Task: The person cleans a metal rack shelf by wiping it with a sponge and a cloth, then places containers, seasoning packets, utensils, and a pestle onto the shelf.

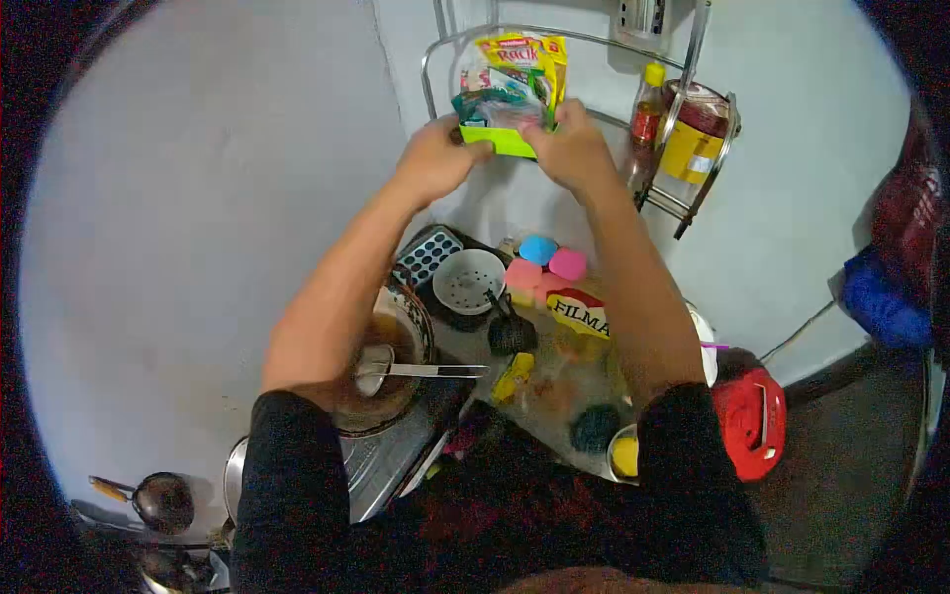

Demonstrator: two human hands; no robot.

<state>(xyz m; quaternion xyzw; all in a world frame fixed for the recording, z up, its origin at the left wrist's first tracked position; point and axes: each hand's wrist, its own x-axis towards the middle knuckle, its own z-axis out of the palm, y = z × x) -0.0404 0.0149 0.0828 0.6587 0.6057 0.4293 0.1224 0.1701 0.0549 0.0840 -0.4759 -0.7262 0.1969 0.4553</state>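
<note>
Up at the metal wire rack (594, 40), a lime-green container (503, 145) is held between my two hands. My left hand (437, 158) grips its left side, and my right hand (571, 148) has hold of its right side with the thumb across the front. Upright in the container stand several seasoning packets, among them a yellow packet (534, 53) reading "Racik" and a teal one (487, 102). To the right of my right hand, a sauce bottle (648, 107) with a yellow cap stands on the rack beside a jar (693, 134) with a dark red lid.
Below my arms, a wide pan (421, 342) on the stove holds a long-handled ladle (435, 371). Near it are a white perforated bowl (469, 281), a black spatula (511, 332), pink and blue containers (537, 249) and a "FILMA" pack (579, 313). A red lid (749, 424) is at right.
</note>
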